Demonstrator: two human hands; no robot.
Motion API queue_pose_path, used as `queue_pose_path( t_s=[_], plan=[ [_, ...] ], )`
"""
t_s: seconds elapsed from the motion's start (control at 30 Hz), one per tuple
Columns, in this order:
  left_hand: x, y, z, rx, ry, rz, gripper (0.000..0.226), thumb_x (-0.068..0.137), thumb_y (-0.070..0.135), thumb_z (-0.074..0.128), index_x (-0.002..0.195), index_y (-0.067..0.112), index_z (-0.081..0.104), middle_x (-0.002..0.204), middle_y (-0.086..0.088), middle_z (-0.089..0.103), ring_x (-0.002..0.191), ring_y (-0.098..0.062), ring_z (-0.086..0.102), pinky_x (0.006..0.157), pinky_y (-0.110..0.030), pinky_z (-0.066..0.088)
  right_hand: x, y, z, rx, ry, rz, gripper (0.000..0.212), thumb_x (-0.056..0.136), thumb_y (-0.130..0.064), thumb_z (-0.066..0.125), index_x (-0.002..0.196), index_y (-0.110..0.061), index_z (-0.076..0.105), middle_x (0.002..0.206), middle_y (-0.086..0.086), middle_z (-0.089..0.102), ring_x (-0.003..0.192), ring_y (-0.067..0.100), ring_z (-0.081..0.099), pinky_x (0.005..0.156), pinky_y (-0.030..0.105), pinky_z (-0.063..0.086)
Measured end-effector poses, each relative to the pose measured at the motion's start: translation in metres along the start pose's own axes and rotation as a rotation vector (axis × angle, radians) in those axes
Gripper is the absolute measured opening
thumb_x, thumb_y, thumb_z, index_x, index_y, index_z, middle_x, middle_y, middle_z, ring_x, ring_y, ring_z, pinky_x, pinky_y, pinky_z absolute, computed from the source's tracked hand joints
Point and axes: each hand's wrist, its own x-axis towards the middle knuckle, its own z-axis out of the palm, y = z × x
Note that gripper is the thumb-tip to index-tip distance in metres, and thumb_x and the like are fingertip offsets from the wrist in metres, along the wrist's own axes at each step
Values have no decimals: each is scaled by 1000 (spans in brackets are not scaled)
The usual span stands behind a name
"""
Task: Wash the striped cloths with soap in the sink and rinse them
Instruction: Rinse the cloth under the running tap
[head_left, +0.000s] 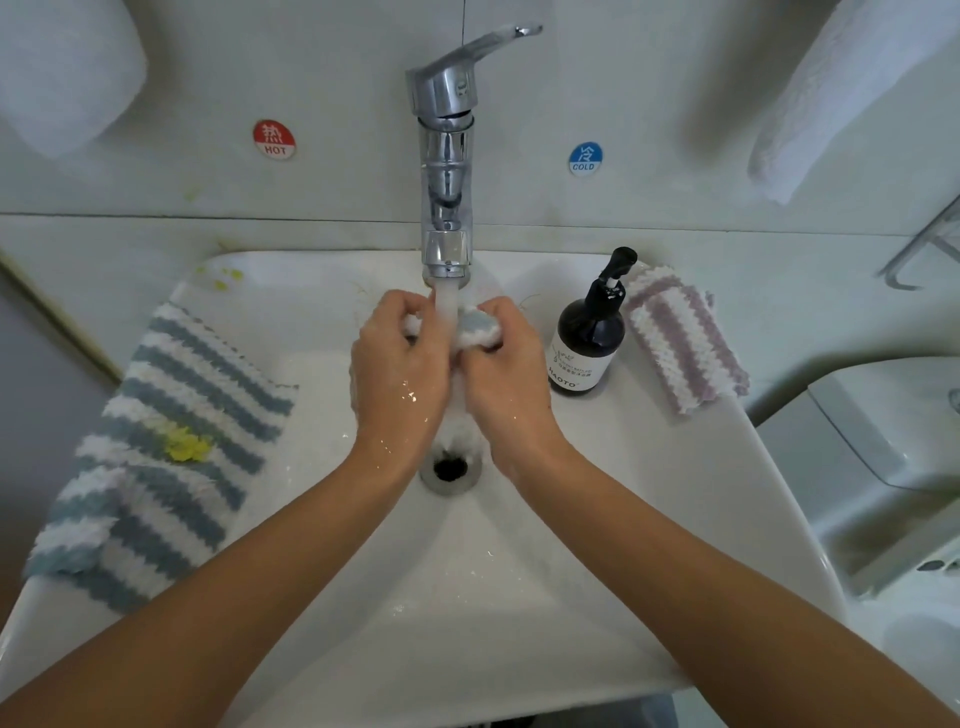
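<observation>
Centre of frame: the left hand (397, 358) and right hand (506, 364) each close a grip on a bunched wet cloth (478, 325) held under the running tap (447, 156), over the sink (519, 571). The fingers curl round the fabric and hide most of it, so its stripes, full outline and long axis are hard to make out; only a pale blue-and-white fold shows above the right hand. The water stream blurs the gap between the hands. Left of frame: a blue-striped cloth (171, 447) bearing a yellow stain lies over the sink rim, its long axis running from upper right to lower left. Right of centre: a dark pump bottle (589, 338) stands upright, and just beside it lies a purple-striped cloth (685, 338), long axis slanting toward lower right.
</observation>
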Motion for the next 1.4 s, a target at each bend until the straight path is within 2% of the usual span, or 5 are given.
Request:
queue_pose_path(
  t_s=[0.27, 0.53, 0.73, 1.03, 1.4],
  plan=[
    [1, 0, 5, -101, -176, -273, 41, 97, 50, 42, 102, 14, 59, 81, 1, 67, 70, -11, 68, 51, -27, 51, -7, -8, -3, 6, -84, -90, 14, 78, -14, 51, 89, -15, 60, 87, 4, 61, 74, 9, 56, 66, 25, 47],
    [-15, 12, 0, -160, -5, -68, 25, 88, 9, 51, 101, 30, 52, 92, 10, 62, 79, -4, 64, 62, -22, 51, -11, -8, -1, 100, -2, -39, 7, 95, -32, 56, 100, -31, 51, 88, -6, 63, 80, 12, 64, 74, 37, 56],
    [-16, 20, -3, -207, -16, -73, 36, 88, -2, 48, 98, 32, 54, 87, 10, 58, 61, 5, 60, 42, -15, 45, -11, -12, 0, -37, -174, 157, 49, 91, -63, 46, 104, -18, 57, 81, 0, 71, 74, 17, 71, 66, 42, 62],
    [-17, 10, 6, -69, -133, -134, 27, 90, 49, 41, 95, 29, 59, 89, 8, 64, 85, -14, 65, 80, -52, 56, -4, -19, -9, 9, -27, -48, 17, 101, -31, 47, 92, -18, 55, 79, -2, 62, 69, 8, 64, 51, 23, 51],
    [-10, 8, 7, -135, -174, -275, 45, 95, 57, 43, 86, 19, 65, 86, -6, 71, 74, -8, 69, 62, -34, 56, -10, -19, -8, 21, -186, -128, 32, 104, -22, 39, 135, -25, 48, 128, -5, 49, 107, -1, 54, 67, 5, 48]
  ],
)
